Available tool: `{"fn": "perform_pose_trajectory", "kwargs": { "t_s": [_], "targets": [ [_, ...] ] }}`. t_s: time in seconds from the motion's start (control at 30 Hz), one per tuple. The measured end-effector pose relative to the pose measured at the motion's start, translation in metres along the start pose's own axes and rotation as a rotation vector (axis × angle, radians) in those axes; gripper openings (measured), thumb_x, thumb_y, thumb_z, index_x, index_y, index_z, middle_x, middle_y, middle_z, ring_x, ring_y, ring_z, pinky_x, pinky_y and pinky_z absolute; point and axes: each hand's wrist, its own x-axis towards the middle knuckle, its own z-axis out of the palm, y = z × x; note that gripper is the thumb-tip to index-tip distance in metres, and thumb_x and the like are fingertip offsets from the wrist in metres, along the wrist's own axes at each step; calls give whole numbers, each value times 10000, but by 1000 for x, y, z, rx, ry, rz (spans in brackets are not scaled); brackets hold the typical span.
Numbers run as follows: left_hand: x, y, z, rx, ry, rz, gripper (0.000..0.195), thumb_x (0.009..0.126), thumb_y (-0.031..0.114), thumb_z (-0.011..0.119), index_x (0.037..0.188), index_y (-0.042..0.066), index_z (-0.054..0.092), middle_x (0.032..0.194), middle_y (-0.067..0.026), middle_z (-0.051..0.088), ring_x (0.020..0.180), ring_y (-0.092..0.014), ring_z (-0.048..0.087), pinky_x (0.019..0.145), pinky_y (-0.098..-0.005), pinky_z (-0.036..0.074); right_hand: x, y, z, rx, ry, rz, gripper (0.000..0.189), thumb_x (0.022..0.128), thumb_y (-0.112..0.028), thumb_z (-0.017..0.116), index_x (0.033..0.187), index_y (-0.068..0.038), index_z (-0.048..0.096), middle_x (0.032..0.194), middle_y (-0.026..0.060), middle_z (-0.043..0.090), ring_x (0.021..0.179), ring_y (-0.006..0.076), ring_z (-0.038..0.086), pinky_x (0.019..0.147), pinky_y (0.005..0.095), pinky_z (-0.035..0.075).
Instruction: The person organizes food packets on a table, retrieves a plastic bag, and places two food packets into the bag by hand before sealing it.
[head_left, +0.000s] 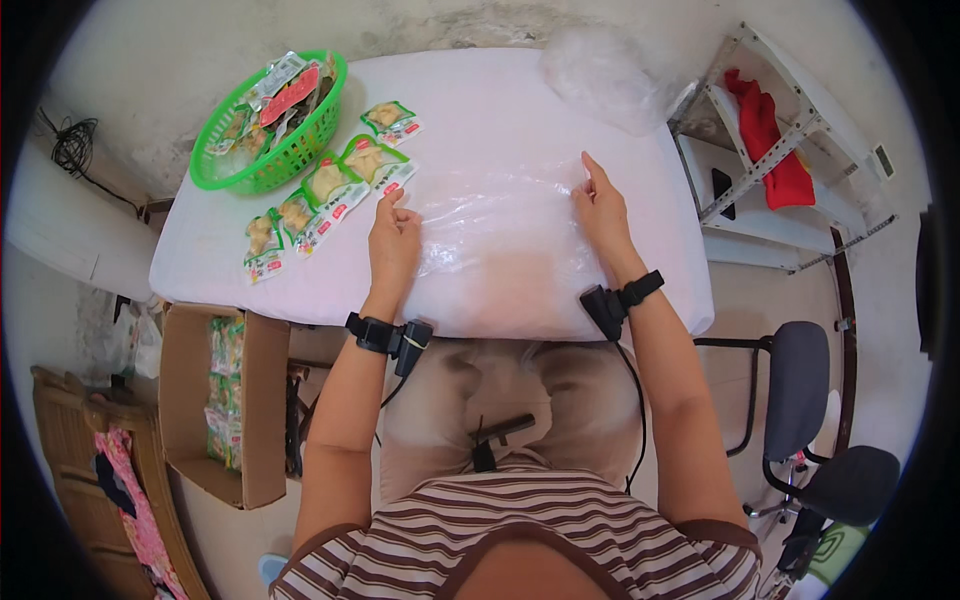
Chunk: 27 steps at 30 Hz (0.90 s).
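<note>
A clear plastic bag (495, 210) is spread over the white-covered table in front of me, its shiny creases running between my hands. My left hand (395, 236) grips its left edge, with the index finger stretched forward. At the opposite edge, my right hand (602, 206) has hold of the film between thumb and fingers. Several small food packets with green edges, such as this packet (328, 184), lie in a slanting row beyond and left of my left hand. One more packet (390, 120) rests a little farther back.
A green plastic basket (300, 142) full of packets stands at the table's back left. Loose clear plastic bags (600, 79) are heaped at the back right. Below the left edge is a cardboard box (266, 405) of packets. A metal shelf (795, 135) and an office chair (799, 390) stand right.
</note>
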Motion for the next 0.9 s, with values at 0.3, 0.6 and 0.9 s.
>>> {"fn": "perform_pose_trajectory", "kwargs": {
  "t_s": [0.3, 0.6, 0.9],
  "targets": [
    [-22, 8, -18, 448, -231, 775, 228, 737, 68, 663, 963, 46, 650, 1123, -120, 594, 1070, -312, 519, 907, -401, 417, 28, 15, -1, -28, -43, -109, 499, 815, -51, 576, 1303, -107, 485, 777, 66, 557, 700, 153, 523, 702, 270, 449],
    [-19, 11, -16, 441, -345, 703, 238, 790, 137, 634, 1013, 53, 634, 1193, -106, 568, 1153, -302, 486, 976, -486, 338, 26, 10, -9, -358, -155, -188, 550, 803, -116, 603, 1324, -68, 431, 1148, 172, 545, 942, 299, 573, 807, 373, 464],
    [-13, 6, -1, 875, -476, 524, 537, 850, 321, 547, 1328, 100, 444, 1442, -115, 339, 1356, -297, 253, 1053, -576, 206, -76, -76, 73, -382, -442, -662, 628, 872, -361, 530, 1391, -72, 327, 1463, 208, 242, 1364, 363, 211, 1057, 568, 207]
  ]
}}
